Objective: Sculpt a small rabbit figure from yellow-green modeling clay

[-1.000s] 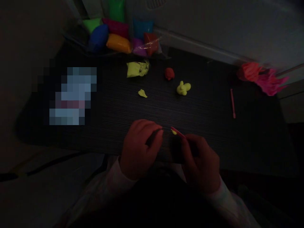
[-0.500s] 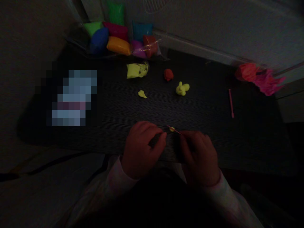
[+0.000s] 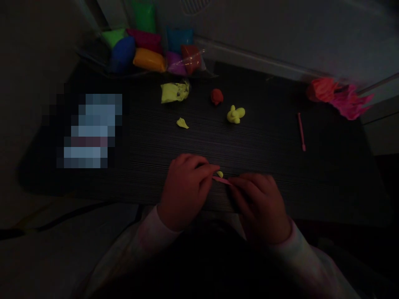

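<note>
My right hand pinches a thin pink modelling tool, whose blade points left. Just above the blade is a small piece of yellow clay. The fingers of my left hand are drawn together at that clay's left side, and the thumb is close to the tool's tip. How firmly they grip the clay is hard to see in the dim light. Farther back on the dark table lies a yellow clay figure with rounded lobes. A thin yellow clay scrap lies to its left.
A red clay lump and an opened yellow clay packet lie behind. A clear bag of coloured clay packs stands at the back left. A second pink tool and crumpled pink-orange material are at right. A blurred-out pale object is at left.
The pink tool has come off the small yellow clay and now sits just below it. My left fingers have closed in on the clay. The whole view has shifted slightly.
</note>
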### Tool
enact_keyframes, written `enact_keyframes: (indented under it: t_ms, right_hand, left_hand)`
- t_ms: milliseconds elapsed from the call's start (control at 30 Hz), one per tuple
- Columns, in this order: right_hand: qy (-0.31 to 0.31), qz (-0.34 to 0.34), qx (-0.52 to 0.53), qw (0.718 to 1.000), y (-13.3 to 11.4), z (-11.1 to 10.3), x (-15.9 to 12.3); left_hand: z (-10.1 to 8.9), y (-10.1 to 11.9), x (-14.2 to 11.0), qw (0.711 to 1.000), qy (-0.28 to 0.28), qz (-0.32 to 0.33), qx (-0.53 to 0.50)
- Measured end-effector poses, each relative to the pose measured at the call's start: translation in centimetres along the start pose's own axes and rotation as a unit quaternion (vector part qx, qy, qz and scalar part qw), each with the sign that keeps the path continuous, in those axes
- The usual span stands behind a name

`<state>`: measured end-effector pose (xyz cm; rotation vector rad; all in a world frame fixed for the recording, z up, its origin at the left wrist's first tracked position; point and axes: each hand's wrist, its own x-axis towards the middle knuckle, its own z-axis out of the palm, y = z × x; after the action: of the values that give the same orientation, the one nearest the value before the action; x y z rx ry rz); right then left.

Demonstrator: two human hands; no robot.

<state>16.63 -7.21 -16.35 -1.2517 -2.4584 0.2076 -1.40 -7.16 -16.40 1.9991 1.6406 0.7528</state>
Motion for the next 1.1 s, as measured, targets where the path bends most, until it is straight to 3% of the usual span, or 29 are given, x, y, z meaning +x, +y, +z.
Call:
enact_keyframes:
  t_ms: [233,433,767,1000,1100]
  right_hand:
    - [0.004,-0.021,0.000,1.000,0.2,-0.2,0.2]
    - [0.001,-0.036,0.013,0.999,0.6,-0.3,0.0]
    - [0.022,-0.052,0.045,0.997,0.9,-0.9,0.0]
    - [0.035,0.123,0.054,0.990,3.7,-1.3,-0.3]
    - [0.035,0.173,0.092,0.980,4.0,-1.2,0.0]
  left_hand:
    - [-1.5,-0.2,3.0,0.983,-0.171,0.061,0.006]
    - [-1.9,-0.6,4.1,0.964,-0.232,0.124,0.031]
    - [-2.3,-0.9,4.3,0.973,-0.203,0.095,-0.052]
    - [-2.7,-1.0,4.2,0.982,-0.142,-0.023,-0.122]
    - [-2.7,-0.7,4.2,0.981,-0.128,-0.042,-0.137]
